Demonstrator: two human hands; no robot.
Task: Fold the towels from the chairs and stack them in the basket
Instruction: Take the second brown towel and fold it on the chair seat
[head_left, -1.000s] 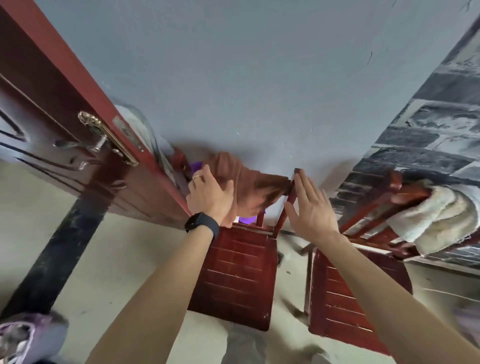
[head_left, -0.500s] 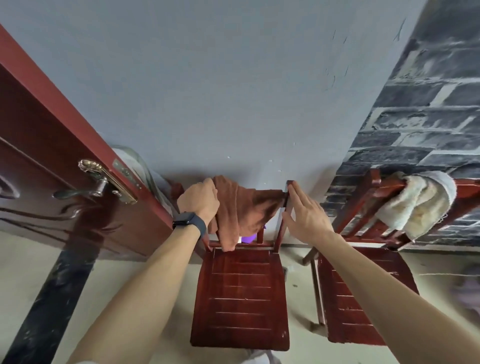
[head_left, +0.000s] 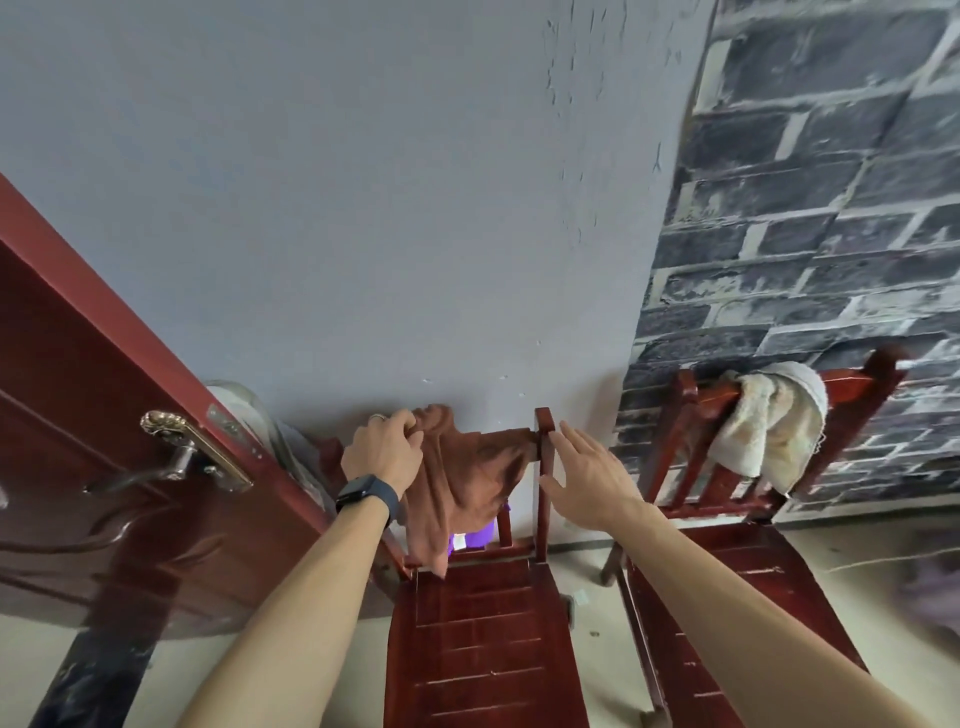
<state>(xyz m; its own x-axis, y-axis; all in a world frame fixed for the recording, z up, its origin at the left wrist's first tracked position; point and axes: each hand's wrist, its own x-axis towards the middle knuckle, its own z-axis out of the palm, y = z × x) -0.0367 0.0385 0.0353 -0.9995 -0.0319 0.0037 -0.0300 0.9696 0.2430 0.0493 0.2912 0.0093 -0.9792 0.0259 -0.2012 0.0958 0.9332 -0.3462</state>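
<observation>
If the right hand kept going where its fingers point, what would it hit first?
Likely the chair's back post, just ahead of the right hand; the brown towel hangs beyond. Depth unclear.

L hand (head_left: 382, 457) grips towel (head_left: 467, 478), R hand (head_left: 587, 475) flat w/ fingers straight.

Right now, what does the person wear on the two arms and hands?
The left hand has a pale metal ring on one finger, and a dark smartwatch with a dark band sits on its wrist. The right hand wears nothing. No sleeves are in view.
</observation>
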